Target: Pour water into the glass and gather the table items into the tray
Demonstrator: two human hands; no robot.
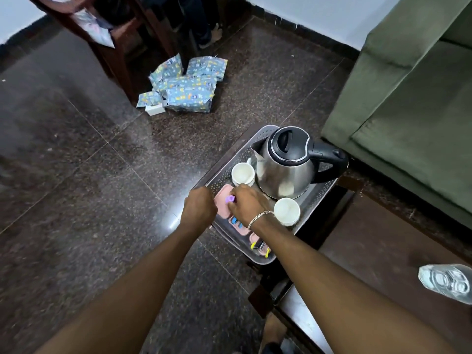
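A grey perforated tray (224,172) sits on the corner of a dark wooden table. On it stand a steel kettle (286,167) with a black lid and handle, and two white cups (242,174) (286,210). Several pink boxes (221,204) lie along the tray's near-left side. My right hand (246,203) rests over the pink boxes, fingers closed around a small purple piece (229,199). My left hand (199,209) is fisted at the tray's left edge; what it grips is hidden. A clear glass (445,282) stands on the table at the far right.
A green sofa (408,98) stands right of the table. Patterned blue packages (186,85) and a small white box (154,109) lie on the dark stone floor near a wooden chair (120,47). A person's feet show at the top.
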